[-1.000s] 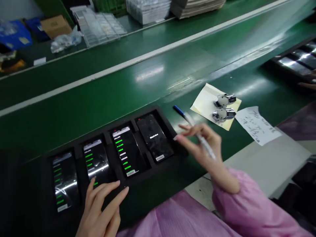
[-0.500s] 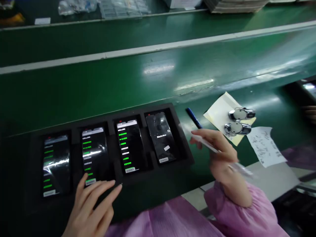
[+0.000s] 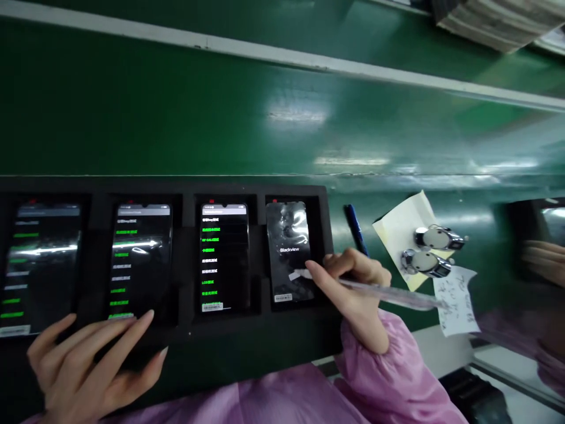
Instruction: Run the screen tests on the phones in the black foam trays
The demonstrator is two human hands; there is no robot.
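A: Right hand (image 3: pixel 357 288) moved from beside tray (image 3: pixel 185 330) onto rightmost phone (image 3: pixel 289 253); index tip on screen, other fingers pinching pen (image 3: pixel 388 294).
B: Left?
A: Left hand (image 3: pixel 88 365) open, fingers splayed on tray's front edge.
B: Anything unclear?
A: Leftmost phone (image 3: pixel 39 265) cut off, menu text blurred. Glossy green table (image 3: pixel 220 118) underneath.

Green belt (image 3: pixel 176 112) beyond the black tray (image 3: pixel 185 189): bare, open passage along its whole length. Tray occupies the near desk from left edge to centre. Right of tray, crowded: blue pen (image 3: pixel 354 227) just beside the tray wall, yellow paper (image 3: pixel 397 224) bearing two metal parts (image 3: pixel 435 238), white note (image 3: pixel 454 300) below. Right hand (image 3: pixel 357 282), grip round a clear pen (image 3: pixel 388 292), spans that gap. Another person's hand (image 3: pixel 541 256) at far right.
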